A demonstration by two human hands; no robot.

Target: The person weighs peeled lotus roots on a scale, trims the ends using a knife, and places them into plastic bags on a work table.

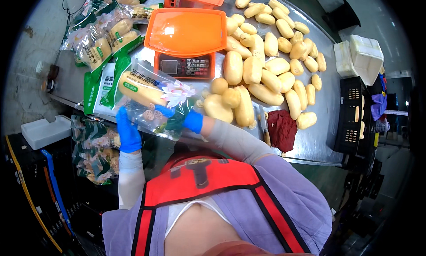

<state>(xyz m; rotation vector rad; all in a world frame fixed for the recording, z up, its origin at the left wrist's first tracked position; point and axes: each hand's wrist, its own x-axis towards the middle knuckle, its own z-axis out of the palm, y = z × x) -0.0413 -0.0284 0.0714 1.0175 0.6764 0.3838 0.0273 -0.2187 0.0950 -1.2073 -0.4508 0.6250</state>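
We hold one clear, printed plastic bag (156, 88) in blue-gloved hands (129, 134), filled bags (98, 51) apparently done upper left, oblong yellow roots (253, 70) unbagged upper right.

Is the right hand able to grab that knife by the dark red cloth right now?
Probably not straight away: the right hand is in or behind the printed bag. Otherwise the knife looks near enough, and nothing seems to cover its handle.
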